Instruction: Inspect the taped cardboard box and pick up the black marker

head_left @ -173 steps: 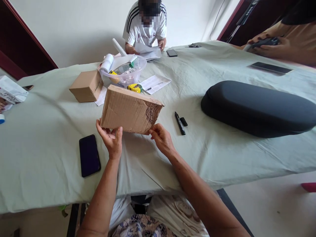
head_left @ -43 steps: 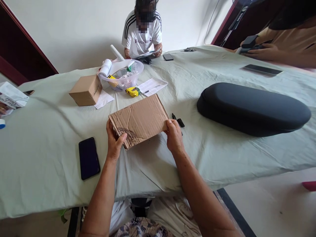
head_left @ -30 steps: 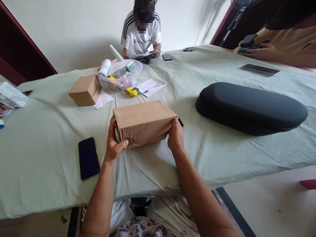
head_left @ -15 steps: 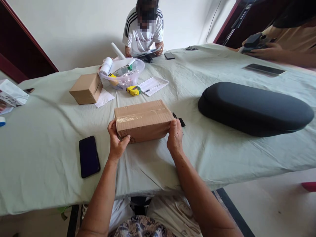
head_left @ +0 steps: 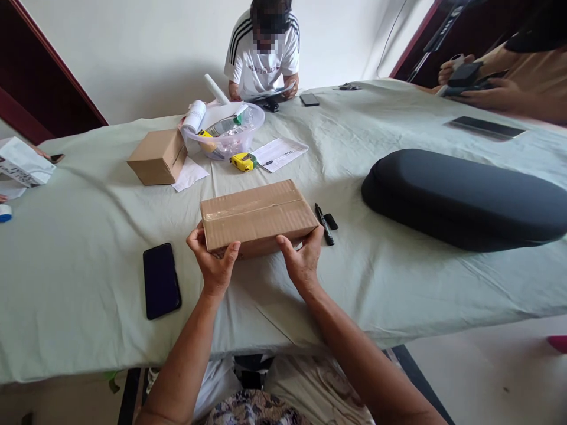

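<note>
Far L of the tbl, a white printed pack (head_left: pixel 29 164) nr a blue-white cap (head_left: pixel 5 213). Next, a black phone (head_left: pixel 162 281) flat on the pale green cloth (head_left: pixel 88 265); behind it a small brown box (head_left: pixel 155 156) w/ a paper slip (head_left: pixel 191 175) at its side. Person's L hand (head_left: pixel 215 268) grasps the L end of a taped carton (head_left: pixel 259 215), thumb on the nr side. Clear basin (head_left: pixel 241 141) w/ odds & ends sits behind, yellow tape measure (head_left: pixel 243 162) just in front of that. Carton's approx ctr, seam up; can't tell from here if its base touches the cloth. Sb in a white tee (head_left: pixel 263 68) opp. holds papers (head_left: pixel 274 93). Printed sheet (head_left: pixel 287 154) lies R of the tape measure. R hand (head_left: pixel 305 262) grasps the carton's R end, thumb likewise; just beyond, a marker (head_left: pixel 326 230) & black cap (head_left: pixel 331 221). Then a big black padded item (head_left: pixel 465 200); behind it, another person's hands (head_left: pixel 485 94) w/ a dark device (head_left: pixel 467 75).
</note>
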`<state>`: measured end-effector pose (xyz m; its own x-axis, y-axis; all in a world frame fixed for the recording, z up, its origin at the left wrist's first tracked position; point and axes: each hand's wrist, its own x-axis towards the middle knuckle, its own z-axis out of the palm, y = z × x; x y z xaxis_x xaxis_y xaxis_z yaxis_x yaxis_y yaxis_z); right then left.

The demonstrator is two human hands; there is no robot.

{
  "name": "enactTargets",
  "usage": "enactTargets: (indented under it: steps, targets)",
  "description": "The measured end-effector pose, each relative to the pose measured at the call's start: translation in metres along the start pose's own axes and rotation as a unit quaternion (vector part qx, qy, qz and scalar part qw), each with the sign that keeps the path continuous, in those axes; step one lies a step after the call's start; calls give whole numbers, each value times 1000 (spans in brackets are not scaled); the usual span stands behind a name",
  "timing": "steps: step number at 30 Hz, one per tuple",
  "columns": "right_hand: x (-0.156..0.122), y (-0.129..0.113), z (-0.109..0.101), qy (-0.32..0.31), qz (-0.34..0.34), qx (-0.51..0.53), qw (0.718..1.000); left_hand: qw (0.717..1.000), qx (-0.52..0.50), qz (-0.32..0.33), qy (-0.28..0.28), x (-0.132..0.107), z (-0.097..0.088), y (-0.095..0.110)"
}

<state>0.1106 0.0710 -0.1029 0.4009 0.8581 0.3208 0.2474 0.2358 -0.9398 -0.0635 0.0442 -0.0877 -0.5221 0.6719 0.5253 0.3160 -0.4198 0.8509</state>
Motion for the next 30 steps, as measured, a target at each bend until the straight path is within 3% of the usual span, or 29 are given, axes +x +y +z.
enactTargets:
  steps: [5,11,17,23,30]
  targets:
    - [-1,5,2,-41,1,9,999,1000,-3,25,11,-1,1,1]
    - [8,2,-8,12,-152,-76,985,999,27,27,-31,-1,-1,1]
    - [6,-7,-11,34,-289,-176,941,988,88,120,-41,-12,1,1]
    - [2,-12,-7,35,-289,-185,939,980,108,169,-19,-19,5,3]
    - [6,-6,-8,36,-245,-88,965,993,86,79,-19,-16,4,2]
